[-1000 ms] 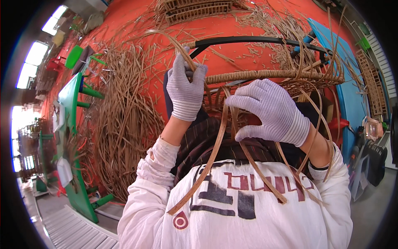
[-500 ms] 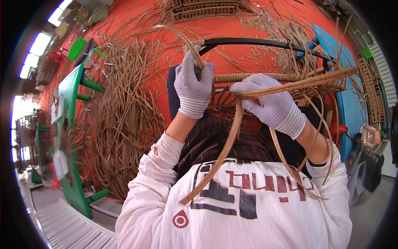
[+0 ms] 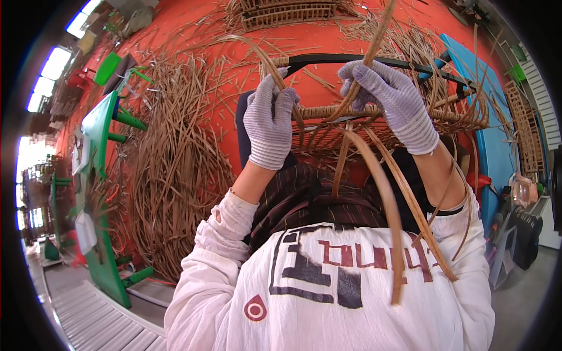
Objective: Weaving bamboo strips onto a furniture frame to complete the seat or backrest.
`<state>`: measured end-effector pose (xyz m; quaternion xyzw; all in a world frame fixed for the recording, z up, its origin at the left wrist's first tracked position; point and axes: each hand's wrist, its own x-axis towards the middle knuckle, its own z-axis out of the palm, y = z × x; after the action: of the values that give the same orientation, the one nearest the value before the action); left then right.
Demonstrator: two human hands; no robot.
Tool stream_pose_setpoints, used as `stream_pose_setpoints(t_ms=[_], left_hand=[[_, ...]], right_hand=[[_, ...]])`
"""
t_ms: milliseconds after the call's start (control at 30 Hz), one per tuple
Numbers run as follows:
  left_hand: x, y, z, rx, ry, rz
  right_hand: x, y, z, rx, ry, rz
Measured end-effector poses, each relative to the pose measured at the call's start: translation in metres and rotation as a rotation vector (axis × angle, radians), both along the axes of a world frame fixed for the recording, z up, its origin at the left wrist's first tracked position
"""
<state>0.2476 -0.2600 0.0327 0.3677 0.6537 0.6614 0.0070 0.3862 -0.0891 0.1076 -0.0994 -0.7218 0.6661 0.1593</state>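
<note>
Both my hands wear pale striped gloves and work at a woven basket, whose wrapped rim (image 3: 321, 112) lies across my lap. My left hand (image 3: 270, 126) is closed at the rim's left end, pinching a flat brown strip (image 3: 249, 43) that arcs up and left. Just above the middle of the rim, my right hand (image 3: 393, 98) grips another strip (image 3: 378, 36), which slants upward past the fingers and runs down to the rim. More loose strips (image 3: 386, 199) hang from the rim toward my white shirt. A black curved bar (image 3: 345, 58) spans the basket's far side.
A big heap of brown strips (image 3: 170, 169) covers the red floor (image 3: 225, 131) on the left, beside a green table (image 3: 100, 193). More strips and a slatted wooden piece (image 3: 290, 17) lie farther off. A blue panel (image 3: 489, 140) stands on the right.
My right hand has lifted off the rim, and its strip now points up instead of right. Loose strips at the rim have swung toward the right. My left hand has barely moved.
</note>
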Motion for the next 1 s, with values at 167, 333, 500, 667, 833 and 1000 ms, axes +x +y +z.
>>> stream_pose_setpoints(t_ms=[167, 333, 500, 667, 833, 1000], left_hand=[[-0.006, 0.0, -0.002, -0.077, 0.157, 0.078], [0.0, 0.001, 0.007, -0.046, 0.017, 0.05], [-0.013, 0.0, 0.005, 0.131, -0.146, 0.064], [-0.066, 0.003, 0.018, -0.103, 0.205, 0.495], [-0.073, 0.045, 0.07, -0.321, 1.034, 0.447], [-0.09, 0.094, 0.065, -1.36, 0.574, -0.398]], right_hand=[[-0.012, -0.008, 0.003, 0.058, 0.0, -0.008], [-0.023, -0.016, -0.003, 0.331, 0.235, -0.04], [-0.016, -0.014, -0.03, 0.773, -0.213, -0.205], [-0.009, -0.018, -0.05, 0.951, -0.248, -0.375], [-0.004, -0.022, -0.058, 1.11, -0.344, -0.396], [-0.012, -0.028, -0.059, 1.164, -0.209, -0.396]])
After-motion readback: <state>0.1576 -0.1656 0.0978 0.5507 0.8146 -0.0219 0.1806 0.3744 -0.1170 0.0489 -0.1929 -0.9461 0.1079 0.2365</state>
